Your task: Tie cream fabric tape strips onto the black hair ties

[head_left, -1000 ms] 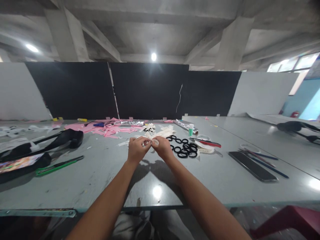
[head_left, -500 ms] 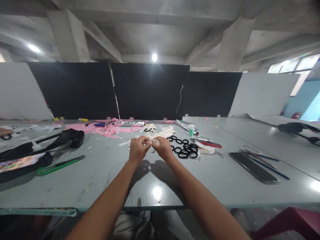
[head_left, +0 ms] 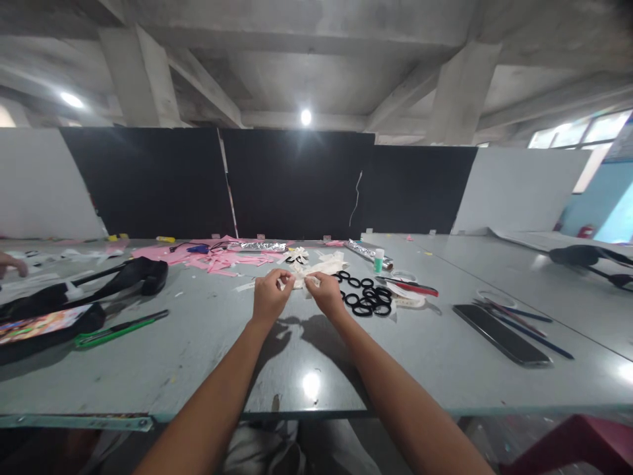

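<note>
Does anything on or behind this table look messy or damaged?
Pink strips lie scattered untidily at the back of the table. A pale, wavy line marks the black panel behind; I can't tell whether it's damage or string.

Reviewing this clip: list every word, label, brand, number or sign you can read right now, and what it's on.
None readable.
Pale strip by the red-handled tool: marks too blurred to read.
Pale strip beside the left hand: marks too small.
Lit screen: colourful picture, no legible text.
</note>
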Tool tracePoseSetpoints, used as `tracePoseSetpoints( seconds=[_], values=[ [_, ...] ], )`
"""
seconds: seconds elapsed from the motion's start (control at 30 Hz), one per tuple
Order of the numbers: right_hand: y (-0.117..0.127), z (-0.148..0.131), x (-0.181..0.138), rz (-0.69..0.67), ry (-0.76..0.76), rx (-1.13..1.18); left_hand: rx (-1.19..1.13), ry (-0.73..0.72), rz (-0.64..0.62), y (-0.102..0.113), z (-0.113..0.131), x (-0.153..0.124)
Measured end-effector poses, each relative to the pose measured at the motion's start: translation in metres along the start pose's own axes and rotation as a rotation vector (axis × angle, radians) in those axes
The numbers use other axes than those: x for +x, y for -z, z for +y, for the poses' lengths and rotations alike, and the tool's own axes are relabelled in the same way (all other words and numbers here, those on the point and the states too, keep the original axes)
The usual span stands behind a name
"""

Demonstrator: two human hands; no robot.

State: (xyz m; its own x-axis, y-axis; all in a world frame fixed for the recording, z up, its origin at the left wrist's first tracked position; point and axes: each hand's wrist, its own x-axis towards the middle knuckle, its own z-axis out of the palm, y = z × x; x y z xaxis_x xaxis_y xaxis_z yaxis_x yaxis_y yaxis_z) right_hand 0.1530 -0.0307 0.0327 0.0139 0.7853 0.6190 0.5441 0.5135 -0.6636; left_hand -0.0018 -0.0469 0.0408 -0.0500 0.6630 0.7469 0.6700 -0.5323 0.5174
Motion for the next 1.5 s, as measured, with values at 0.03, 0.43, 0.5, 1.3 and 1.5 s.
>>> tracePoseSetpoints(
  seconds=[0.03, 0.43, 0.5, 1.3, 1.5],
  values=[
    [-0.001, -0.001, -0.001, -0.008, 0.001, -0.009, 0.009, -0.029, -0.014, 0.000, 0.002, -0.001],
    [-0.004, -0.004, -0.003, -0.066, 0.044, -0.095, 0.124, -0.102, -0.085, -0.002, 0.001, -0.002],
    [-0.003, -0.005, -0.003, -0.069, 0.037, -0.083, 0.119, -0.089, -0.075, -0.003, 0.001, -0.002],
    [-0.010, 0.019, 0.000, -0.144, -0.010, 0.057, -0.435, 0.283, -0.127, -0.009, -0.049, 0.013],
    [-0.017, 0.022, -0.001, -0.249, -0.053, 0.183, -0.619, 0.404, -0.264, -0.019, -0.045, 0.007]
  ],
)
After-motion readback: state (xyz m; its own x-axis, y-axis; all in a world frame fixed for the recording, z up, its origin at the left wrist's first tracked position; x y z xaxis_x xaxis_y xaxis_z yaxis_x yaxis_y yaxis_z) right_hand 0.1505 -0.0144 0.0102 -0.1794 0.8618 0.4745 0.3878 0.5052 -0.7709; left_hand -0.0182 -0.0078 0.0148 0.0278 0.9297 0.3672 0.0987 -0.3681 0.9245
